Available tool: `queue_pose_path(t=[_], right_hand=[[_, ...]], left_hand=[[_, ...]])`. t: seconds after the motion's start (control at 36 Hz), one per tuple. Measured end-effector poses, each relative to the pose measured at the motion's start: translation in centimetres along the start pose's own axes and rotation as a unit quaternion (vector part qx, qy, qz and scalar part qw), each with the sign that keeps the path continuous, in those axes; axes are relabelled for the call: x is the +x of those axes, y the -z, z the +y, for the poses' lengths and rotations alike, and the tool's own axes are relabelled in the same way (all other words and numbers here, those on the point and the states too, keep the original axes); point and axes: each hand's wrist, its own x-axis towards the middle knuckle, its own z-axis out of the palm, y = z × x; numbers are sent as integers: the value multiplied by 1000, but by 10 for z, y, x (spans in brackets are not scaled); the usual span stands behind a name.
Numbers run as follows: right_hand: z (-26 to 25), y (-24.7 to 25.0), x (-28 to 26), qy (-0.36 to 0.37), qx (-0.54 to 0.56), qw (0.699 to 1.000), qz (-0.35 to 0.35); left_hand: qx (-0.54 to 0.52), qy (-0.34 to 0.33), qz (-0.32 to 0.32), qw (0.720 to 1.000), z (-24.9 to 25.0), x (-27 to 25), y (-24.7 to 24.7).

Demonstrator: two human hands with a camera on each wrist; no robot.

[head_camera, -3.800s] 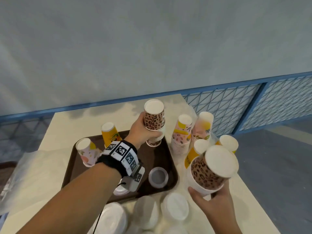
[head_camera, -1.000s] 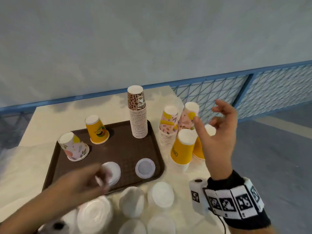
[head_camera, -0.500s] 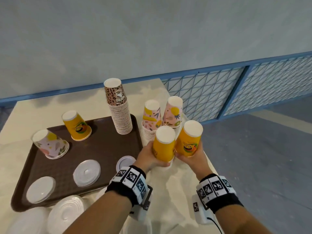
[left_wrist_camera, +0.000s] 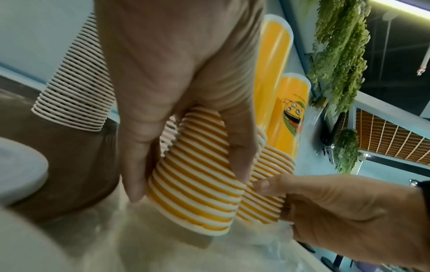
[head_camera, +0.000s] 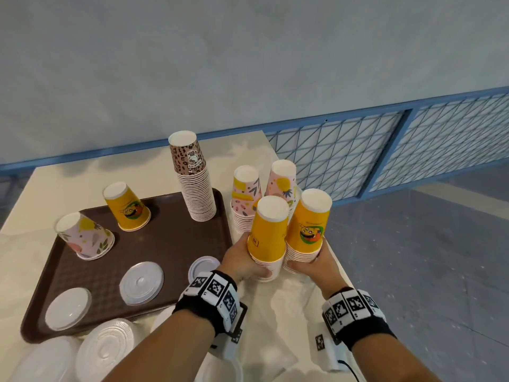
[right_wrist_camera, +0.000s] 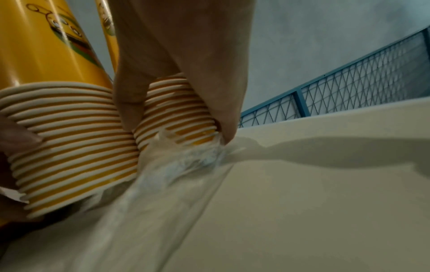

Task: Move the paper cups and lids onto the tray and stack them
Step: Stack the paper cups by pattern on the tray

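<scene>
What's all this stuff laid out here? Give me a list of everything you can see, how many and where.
Tray: one, brown, on the table's left part.
Leopard cup stack: one, tall, on the tray's far right corner.
Single yellow cup: one, upside down on the tray.
Single pink cup: one, upside down on the tray's left side.
Lids on tray: three, whitish and clear, near edge.
Loose lids: several, white, on the table in front of the tray.
Pink cup stacks: two, right of the tray.
Yellow cup stacks: two, side by side, right of the tray.
Table: one, cream.
Fence: blue mesh, behind.
Left hand: grips the left yellow stack.
Right hand: grips the right one.
</scene>
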Motion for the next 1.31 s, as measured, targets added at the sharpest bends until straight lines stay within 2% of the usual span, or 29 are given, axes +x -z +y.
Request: queue_pose_path(t=[0.14,0.33,0.5,0.61,0.78,0.92,1.08,1.31], right_hand=[[-40,-8,-20,82,69,994,-28],[-75,-39,-28,123,131,984,-5],[-107,-78,-32,169,145,975,4],[-125,-97,-39,189,153,970,9],[-138,-111,-54,180,121,976,28],[-137,-119,-64,149,96,983,44],[-132,-118,-69,111,72,989,72],[-124,-114,-66,95,59,990,89]], left_hand=[[-63,-64,-39,995,17,-20,11],[-124,-127,-6,984,29,-48,43],[-122,-165,46,978,35,-71,98],[-94,-172,132,972,36,-76,147],[-58,-151,308,938,25,-59,222],[-52,-125,387,912,11,-29,259],[-43,-103,414,903,-2,7,270],[-55,-48,374,925,-32,42,257]])
